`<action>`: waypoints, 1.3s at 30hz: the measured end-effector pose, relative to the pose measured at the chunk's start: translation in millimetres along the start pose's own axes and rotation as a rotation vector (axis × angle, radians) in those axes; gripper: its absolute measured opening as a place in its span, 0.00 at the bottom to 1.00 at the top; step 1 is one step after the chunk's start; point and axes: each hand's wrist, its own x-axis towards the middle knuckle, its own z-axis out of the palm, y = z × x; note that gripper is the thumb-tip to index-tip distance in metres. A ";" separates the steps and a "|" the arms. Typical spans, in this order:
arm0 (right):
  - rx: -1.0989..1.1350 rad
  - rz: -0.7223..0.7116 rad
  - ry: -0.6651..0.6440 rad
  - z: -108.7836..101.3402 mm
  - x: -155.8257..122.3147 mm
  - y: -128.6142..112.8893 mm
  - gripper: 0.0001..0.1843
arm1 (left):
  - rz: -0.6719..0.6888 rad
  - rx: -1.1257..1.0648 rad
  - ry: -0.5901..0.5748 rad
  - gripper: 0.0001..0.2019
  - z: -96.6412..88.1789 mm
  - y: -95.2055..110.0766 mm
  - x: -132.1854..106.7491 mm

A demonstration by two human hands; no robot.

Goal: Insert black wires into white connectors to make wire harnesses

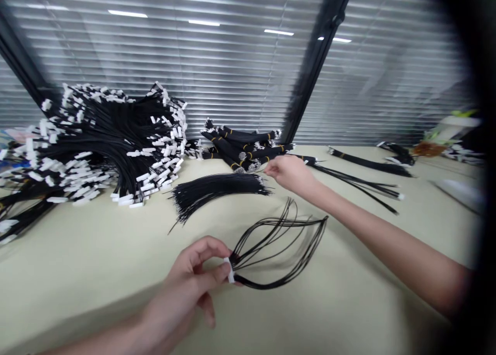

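Between the thumb and fingers of my left hand is a white connector, held above the table. Several thin black wires run out of it to the right and curve round into a loop. My right hand reaches further back, its thumb and forefinger pinched at the right end of a flat bundle of loose black wires. A thin wire seems to lie at those fingertips, though its detail is blurred. The bundle rests on the table with its ends spread at the left.
A large heap of black cables with white connectors stands at the back left. Behind the loose bundle lie wire bundles with yellow ties. More black wires lie on the right. Window blinds rise behind the table.
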 end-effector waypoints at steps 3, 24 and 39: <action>0.310 0.087 0.018 -8.9 3.0 -12.4 0.09 | -0.002 -0.005 0.012 0.06 0.8 1.4 -0.1; 0.994 0.336 -0.248 20.2 -132.7 -115.7 0.05 | -0.009 -0.068 0.063 0.08 3.0 -0.5 -0.7; 0.966 0.293 -0.201 22.6 -134.7 -117.4 0.05 | -0.016 -0.121 0.011 0.09 5.3 1.0 -1.9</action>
